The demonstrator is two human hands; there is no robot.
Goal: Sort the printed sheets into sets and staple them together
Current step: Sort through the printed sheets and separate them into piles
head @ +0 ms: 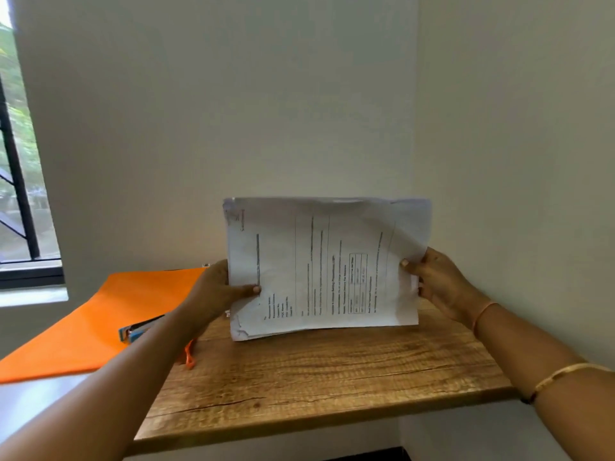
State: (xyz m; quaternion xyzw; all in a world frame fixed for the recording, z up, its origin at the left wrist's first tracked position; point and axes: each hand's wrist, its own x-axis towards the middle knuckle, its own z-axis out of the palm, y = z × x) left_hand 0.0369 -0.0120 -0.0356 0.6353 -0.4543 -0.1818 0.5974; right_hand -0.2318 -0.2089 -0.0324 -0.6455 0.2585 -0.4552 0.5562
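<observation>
Well, biggest thing first: a wooden desktop [332, 377] was set into a plain wall corner, and an orange folder [100, 314] was laid across its left end. The stack of printed sheets [326, 261] was held upright over the back of the desktop, turned sideways so the print ran up the page. It was gripped at both short ends. The left hand [216, 291] was clamped on the left edge with the thumb laid across the front, and the right hand [439, 284] was pinched on the right edge the same way. A stapler [139, 329] was left lying on the folder, just beside the left forearm, untouched.

What could go wrong, as a guess: the lower left corner was crumpled and the edges weren't squared up, so pages could be caught crooked or missed if the pile got stapled like that. Sets could also be mixed up, since nothing was split out yet.

Whether the bottom edge was touching the wood or held just above it couldn't be made out. The fingers behind the paper were hidden, the print was too blurred to be read, and part of the stapler was covered by the arm.
</observation>
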